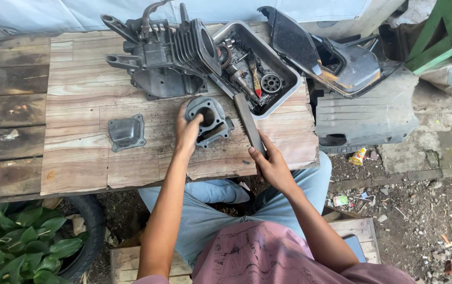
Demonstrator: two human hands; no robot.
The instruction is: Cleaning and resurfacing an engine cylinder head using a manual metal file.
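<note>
Both forearms reach out over my knees: my right hand point(272, 167) grips a flat file point(249, 124) by its near end, and my left hand point(187, 132) clasps the grey engine cylinder point(211, 120) resting mid-counter point(78, 158), near the parts tray point(289, 73).

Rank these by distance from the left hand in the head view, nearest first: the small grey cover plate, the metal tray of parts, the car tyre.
From the left hand:
1. Small grey cover plate, just to its left on the planks.
2. Metal tray of parts, up and right, at the table's far side.
3. Car tyre, below the table, on the ground.
</note>
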